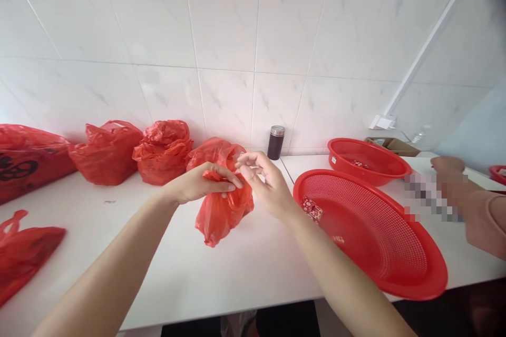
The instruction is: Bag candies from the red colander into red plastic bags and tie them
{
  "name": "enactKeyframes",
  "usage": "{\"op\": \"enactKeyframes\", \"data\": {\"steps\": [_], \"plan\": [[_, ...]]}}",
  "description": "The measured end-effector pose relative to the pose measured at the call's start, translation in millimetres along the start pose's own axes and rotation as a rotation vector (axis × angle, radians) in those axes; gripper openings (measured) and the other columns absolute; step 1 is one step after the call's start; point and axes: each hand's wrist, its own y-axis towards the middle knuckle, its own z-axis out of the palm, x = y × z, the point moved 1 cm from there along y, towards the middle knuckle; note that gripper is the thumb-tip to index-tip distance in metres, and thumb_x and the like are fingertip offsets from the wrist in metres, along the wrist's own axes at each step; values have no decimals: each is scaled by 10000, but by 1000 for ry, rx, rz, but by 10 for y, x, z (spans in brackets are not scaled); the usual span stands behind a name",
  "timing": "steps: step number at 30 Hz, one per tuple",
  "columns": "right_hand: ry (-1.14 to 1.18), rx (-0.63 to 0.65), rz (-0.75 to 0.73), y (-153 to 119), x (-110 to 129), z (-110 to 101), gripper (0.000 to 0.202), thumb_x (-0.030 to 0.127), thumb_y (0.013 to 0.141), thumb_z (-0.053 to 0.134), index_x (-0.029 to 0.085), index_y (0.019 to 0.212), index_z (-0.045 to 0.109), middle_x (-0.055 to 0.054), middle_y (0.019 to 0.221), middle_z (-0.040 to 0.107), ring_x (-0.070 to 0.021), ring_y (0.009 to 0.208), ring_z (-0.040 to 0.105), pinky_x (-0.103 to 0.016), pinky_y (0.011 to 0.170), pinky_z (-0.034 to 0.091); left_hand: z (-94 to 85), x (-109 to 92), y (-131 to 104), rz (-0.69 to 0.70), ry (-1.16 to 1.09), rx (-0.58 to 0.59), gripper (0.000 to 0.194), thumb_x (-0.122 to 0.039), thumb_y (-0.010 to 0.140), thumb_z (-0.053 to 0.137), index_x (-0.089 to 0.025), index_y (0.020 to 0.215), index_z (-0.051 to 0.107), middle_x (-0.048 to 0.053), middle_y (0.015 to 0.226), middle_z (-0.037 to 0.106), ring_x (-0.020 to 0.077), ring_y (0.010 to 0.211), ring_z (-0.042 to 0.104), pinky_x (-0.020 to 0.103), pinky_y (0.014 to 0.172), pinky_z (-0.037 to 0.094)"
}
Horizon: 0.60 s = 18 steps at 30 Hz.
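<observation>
A small red plastic bag [221, 216] hangs above the white table, its gathered top pinched in my left hand [207, 181]. Close by on the right, my right hand [263, 179] has its fingers curled but apart, beside the bag's upper edge, with nothing visible between them. Behind my hands another red bag [211, 150] rests near the wall. The large red perforated basket [356, 221] stands to the right of my right hand, with small patterned packets [312, 209] at its left side.
Full red bags [108, 155] line the wall at the left; another bag [29, 253] lies at the near left. A dark flask [275, 143] stands behind. A red basin [367, 160] and a person's arm [482, 216] are at the right.
</observation>
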Motion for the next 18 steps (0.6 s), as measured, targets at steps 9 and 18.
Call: {"op": "enactKeyframes", "data": {"steps": [9, 18], "plan": [[300, 13, 232, 145, -780, 295, 354, 462, 952, 468, 261, 1217, 587, -40, 1277, 588, -182, 1195, 527, -353, 1041, 392, 265, 216, 74, 39, 640, -638, 340, -36, 698, 412, -213, 932, 584, 34, 927, 654, 176, 718, 571, 278, 601, 408], [251, 107, 221, 20, -663, 289, 327, 499, 871, 582, 209, 758, 481, 41, 731, 545, -106, 674, 538, -240, 666, 439, 407, 390, -89, 219, 451, -615, 295, -143, 828, 436, -223, 1021, 644, 56, 1060, 683, 208, 967, 640, 302, 810, 499]]}}
